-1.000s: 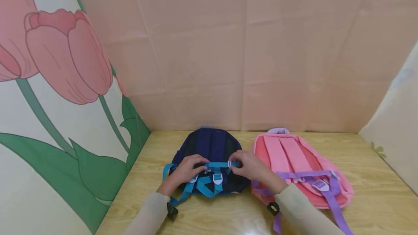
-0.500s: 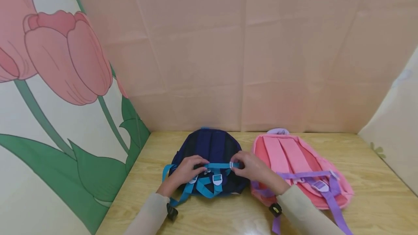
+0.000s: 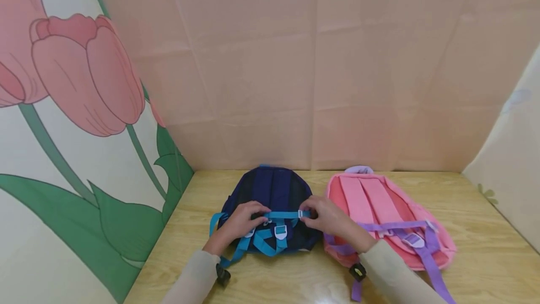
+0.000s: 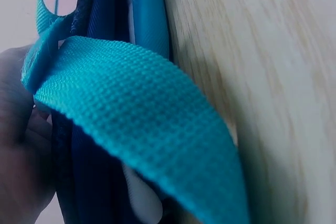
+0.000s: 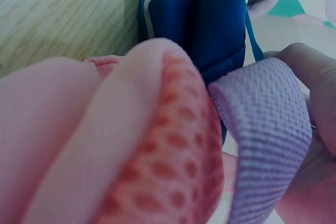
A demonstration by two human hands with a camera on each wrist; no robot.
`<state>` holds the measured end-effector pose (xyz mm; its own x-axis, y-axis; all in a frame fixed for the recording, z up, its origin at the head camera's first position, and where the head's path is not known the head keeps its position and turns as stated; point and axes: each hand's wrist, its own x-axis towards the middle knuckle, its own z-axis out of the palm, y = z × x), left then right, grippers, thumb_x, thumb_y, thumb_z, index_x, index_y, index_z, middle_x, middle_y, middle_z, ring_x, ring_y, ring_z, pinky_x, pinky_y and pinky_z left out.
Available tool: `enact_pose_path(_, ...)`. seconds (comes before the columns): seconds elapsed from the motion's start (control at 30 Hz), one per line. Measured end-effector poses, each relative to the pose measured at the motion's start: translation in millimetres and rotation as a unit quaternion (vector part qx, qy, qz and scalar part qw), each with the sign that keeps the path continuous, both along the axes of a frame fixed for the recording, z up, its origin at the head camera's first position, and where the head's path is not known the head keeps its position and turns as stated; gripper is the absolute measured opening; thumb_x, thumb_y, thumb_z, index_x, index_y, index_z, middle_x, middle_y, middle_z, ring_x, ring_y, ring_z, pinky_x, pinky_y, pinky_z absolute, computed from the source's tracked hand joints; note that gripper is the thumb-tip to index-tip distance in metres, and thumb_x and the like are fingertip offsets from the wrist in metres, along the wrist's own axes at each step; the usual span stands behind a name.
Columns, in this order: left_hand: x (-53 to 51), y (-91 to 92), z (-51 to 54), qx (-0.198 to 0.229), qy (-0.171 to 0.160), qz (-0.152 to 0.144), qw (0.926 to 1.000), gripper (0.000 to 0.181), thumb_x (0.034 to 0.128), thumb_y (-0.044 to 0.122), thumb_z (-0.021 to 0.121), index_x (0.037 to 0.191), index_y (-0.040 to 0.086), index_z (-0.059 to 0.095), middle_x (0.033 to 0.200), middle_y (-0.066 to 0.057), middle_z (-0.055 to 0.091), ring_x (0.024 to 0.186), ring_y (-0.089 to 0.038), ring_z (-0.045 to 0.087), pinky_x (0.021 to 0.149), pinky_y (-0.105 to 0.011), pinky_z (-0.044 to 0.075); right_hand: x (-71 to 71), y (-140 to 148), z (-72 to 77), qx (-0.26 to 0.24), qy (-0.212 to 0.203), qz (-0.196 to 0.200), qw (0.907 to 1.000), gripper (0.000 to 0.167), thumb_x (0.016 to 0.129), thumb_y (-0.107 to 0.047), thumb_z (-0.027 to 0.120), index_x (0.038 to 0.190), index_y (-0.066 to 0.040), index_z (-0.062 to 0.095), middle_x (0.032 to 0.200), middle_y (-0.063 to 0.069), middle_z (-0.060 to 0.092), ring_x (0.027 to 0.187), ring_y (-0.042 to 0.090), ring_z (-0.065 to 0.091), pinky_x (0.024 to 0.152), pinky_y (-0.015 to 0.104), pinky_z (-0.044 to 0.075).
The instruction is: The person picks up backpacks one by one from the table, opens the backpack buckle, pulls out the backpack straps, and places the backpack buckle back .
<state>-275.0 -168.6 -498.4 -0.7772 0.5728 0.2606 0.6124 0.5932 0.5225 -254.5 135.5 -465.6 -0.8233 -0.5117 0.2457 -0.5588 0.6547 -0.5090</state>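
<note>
A navy backpack [image 3: 272, 184] lies with its shoulder straps facing up. Across its lower part runs a turquoise webbing strap [image 3: 283, 215], drawn straight between both hands. My left hand [image 3: 241, 220] pinches the strap's left end between thumb and fingers. At the other end my right hand [image 3: 328, 216] pinches it just beside a small white slider [image 3: 300, 214]. Below hang more turquoise straps and a white buckle [image 3: 280, 232]. A twisted turquoise strap [image 4: 142, 103] fills much of the left wrist view, hiding part of the bag.
To the right lies a pink backpack [image 3: 381, 196] with purple straps [image 3: 430, 252], partly under my right forearm. In the right wrist view a purple strap [image 5: 273, 124] stands close to the hand. A wooden table [image 3: 261, 283] carries both bags, with a peach backdrop [image 3: 270, 69] behind.
My right hand and the white slider have shifted slightly to the right, so the strap between the hands is a little longer. The left hand has barely moved.
</note>
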Motion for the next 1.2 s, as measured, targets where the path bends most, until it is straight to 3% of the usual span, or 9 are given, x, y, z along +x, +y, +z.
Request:
enact_pose_path(0.7, -1.3, -0.1, -2.0, -0.015, 0.042, -0.027, 0.9986, 0.025, 0.0988, 0.017, 0.067, 0.124, 0.014, 0.072, 0.118, -0.001, 0.071, 0.11, -0.018, 0.062, 0.093, -0.036, 0.052, -1.0, 0.8, -1.6, 0.026, -0.004, 0.002, 0.9997, 0.016, 0.087, -0.018, 0.08, 0.1, -0.013, 0.072, 0.087, -0.002, 0.063, 0.076, 0.015, 0.056, 0.066, 0.023, 0.049)
enact_pose_path(1.0, -0.6, 0.4, -1.3, -0.033, 0.038, -0.026, 0.9984, 0.028, 0.0989, 0.018, 0.068, 0.127, 0.012, 0.071, 0.121, 0.0, 0.07, 0.112, -0.018, 0.061, 0.095, -0.036, 0.052, 0.8, -0.1, -1.9, 0.037, -0.014, -0.011, 0.9992, 0.019, 0.086, -0.018, 0.081, 0.102, -0.012, 0.072, 0.09, -0.002, 0.064, 0.079, 0.016, 0.057, 0.069, 0.024, 0.05)
enact_pose_path(1.2, 1.2, -2.5, 1.9, -0.037, 0.021, -0.016, 0.9989, 0.032, 0.0994, 0.024, 0.067, 0.129, 0.014, 0.069, 0.125, 0.001, 0.068, 0.116, -0.017, 0.059, 0.098, -0.038, 0.051, 3.1, 2.0, -1.6, 0.037, 0.006, -0.011, 0.9992, 0.021, 0.085, -0.019, 0.082, 0.102, -0.011, 0.072, 0.092, -0.002, 0.065, 0.081, 0.017, 0.059, 0.072, 0.029, 0.053)
